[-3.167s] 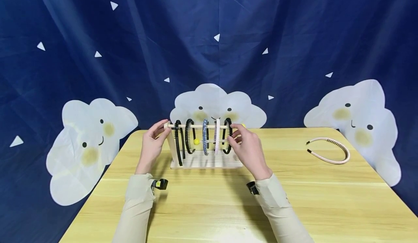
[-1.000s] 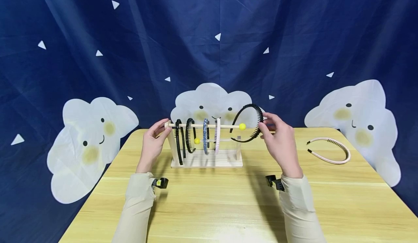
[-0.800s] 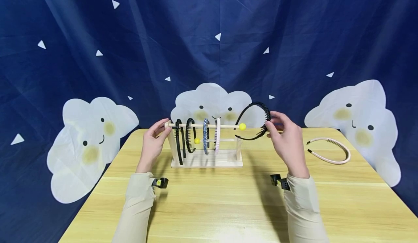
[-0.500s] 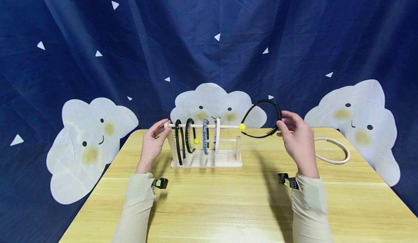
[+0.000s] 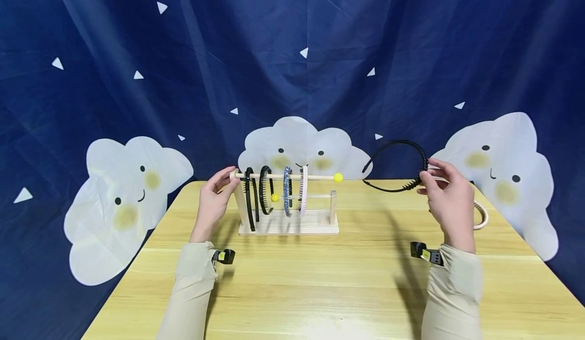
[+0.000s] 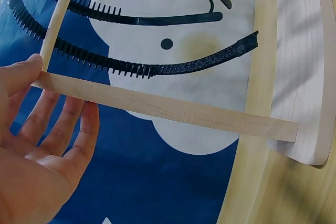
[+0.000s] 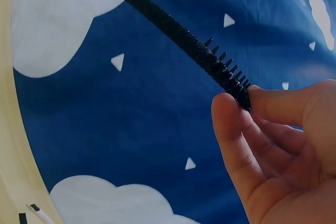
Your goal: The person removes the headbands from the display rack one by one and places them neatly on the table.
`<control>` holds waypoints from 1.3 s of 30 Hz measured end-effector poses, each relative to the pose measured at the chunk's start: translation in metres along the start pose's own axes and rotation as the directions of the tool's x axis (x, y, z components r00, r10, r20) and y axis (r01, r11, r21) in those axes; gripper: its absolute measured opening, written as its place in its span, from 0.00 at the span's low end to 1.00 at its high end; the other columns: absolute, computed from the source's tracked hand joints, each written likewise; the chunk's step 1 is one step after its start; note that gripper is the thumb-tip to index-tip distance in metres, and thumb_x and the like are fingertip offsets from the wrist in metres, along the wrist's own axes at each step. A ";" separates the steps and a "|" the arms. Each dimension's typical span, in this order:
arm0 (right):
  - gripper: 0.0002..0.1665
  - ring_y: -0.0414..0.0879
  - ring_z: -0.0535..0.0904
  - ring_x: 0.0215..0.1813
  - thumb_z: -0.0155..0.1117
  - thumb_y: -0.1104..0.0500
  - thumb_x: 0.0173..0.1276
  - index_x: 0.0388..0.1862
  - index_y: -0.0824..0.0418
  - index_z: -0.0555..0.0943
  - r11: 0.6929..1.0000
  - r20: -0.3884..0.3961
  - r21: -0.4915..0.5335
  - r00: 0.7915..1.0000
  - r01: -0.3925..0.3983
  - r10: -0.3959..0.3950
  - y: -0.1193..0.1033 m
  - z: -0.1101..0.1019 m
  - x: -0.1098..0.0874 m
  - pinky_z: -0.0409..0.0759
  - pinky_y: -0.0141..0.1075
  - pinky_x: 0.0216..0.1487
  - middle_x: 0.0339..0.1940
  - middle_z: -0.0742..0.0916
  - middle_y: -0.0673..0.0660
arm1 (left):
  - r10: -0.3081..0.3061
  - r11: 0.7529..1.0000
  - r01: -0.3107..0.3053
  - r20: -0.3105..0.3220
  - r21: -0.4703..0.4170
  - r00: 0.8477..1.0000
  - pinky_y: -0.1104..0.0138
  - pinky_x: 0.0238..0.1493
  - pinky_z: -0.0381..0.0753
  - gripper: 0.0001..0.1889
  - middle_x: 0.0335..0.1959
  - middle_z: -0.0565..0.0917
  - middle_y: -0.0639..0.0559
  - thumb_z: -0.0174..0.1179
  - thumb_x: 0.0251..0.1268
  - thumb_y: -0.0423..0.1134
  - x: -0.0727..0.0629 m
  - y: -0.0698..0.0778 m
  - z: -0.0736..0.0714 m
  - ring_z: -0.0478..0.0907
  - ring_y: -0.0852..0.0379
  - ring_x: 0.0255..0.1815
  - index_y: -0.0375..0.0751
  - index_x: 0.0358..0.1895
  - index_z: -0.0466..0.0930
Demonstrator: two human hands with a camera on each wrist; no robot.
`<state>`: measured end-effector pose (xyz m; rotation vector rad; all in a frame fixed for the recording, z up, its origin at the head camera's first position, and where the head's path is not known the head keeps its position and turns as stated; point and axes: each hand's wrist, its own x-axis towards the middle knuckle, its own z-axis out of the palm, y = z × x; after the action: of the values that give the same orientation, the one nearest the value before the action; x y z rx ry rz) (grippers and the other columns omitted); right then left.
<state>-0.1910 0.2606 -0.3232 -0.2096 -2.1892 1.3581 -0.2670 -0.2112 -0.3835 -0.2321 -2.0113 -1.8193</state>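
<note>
My left hand (image 5: 213, 205) holds the top end of the left upright (image 6: 168, 106) of a wooden headband rack (image 5: 315, 222), thumb near the rod and fingers behind. Between thumb and fingertips, my right hand (image 5: 450, 205) pinches a black toothed headband (image 7: 178, 34) in the air, right of the rack, its open ends facing left. On the upper rod hang two black headbands (image 5: 250, 205), a blue glittery headband (image 5: 287, 190) and a pale pink headband (image 5: 304, 190). A yellow ball (image 5: 338, 177) caps this rod's right end.
Another pale pink headband (image 5: 485, 218) lies on the wooden table (image 5: 320, 284), partly hidden behind my right hand. A lower rod with a yellow ball (image 5: 275, 198) runs from the short right post (image 5: 333, 208). A blue curtain (image 5: 292, 76) with clouds hangs behind.
My right hand has drawn the black headband rightward off the upper rod's end and carried it further right, now covering part of the pink headband on the table. The left hand stays put.
</note>
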 end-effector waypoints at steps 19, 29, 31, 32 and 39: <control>0.23 0.30 0.82 0.25 0.62 0.66 0.74 0.67 0.64 0.76 0.921 -0.011 0.293 0.963 -0.255 0.270 0.049 -0.025 0.015 0.83 0.23 0.29 0.35 0.82 0.41 | 0.009 1.000 -0.009 -0.002 -0.017 1.000 0.77 0.49 0.82 0.20 0.54 0.85 0.58 0.65 0.71 0.31 0.000 -0.002 -0.001 0.82 0.68 0.49 0.32 0.64 0.79; 0.22 0.29 0.81 0.27 0.61 0.63 0.76 0.67 0.62 0.75 0.943 0.032 0.169 0.958 -0.286 0.285 0.075 -0.022 0.019 0.84 0.24 0.30 0.33 0.81 0.35 | 0.016 0.999 -0.016 -0.001 -0.032 1.000 0.77 0.49 0.81 0.20 0.53 0.85 0.57 0.64 0.71 0.30 0.000 -0.001 0.000 0.81 0.68 0.49 0.32 0.64 0.79; 0.20 0.30 0.81 0.25 0.60 0.63 0.76 0.65 0.60 0.76 0.929 0.050 0.203 0.951 -0.309 0.305 0.081 -0.021 0.019 0.84 0.25 0.29 0.33 0.82 0.36 | -0.006 0.999 0.006 -0.001 -0.031 1.000 0.77 0.49 0.81 0.21 0.54 0.85 0.55 0.63 0.71 0.29 -0.001 0.004 0.001 0.81 0.67 0.49 0.31 0.65 0.78; 0.21 0.31 0.82 0.25 0.60 0.64 0.76 0.65 0.61 0.75 0.919 0.063 0.227 0.947 -0.321 0.316 0.084 -0.021 0.019 0.84 0.25 0.29 0.32 0.82 0.37 | -0.015 0.999 0.015 0.000 -0.030 1.000 0.77 0.49 0.81 0.21 0.55 0.85 0.54 0.63 0.71 0.28 -0.003 0.009 0.001 0.81 0.67 0.49 0.30 0.65 0.78; 0.28 0.31 0.83 0.30 0.59 0.65 0.76 0.72 0.69 0.69 0.901 0.134 0.245 0.933 -0.359 0.335 0.106 -0.018 0.021 0.85 0.26 0.34 0.32 0.82 0.36 | 0.003 1.000 -0.004 -0.008 -0.020 1.000 0.77 0.49 0.82 0.20 0.53 0.85 0.57 0.65 0.70 0.31 0.000 -0.001 0.000 0.81 0.68 0.49 0.33 0.64 0.80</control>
<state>-0.2146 0.3337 -0.4012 -0.4638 -2.0766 1.8760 -0.2671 -0.2110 -0.3846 -0.2340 -1.9869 -1.8364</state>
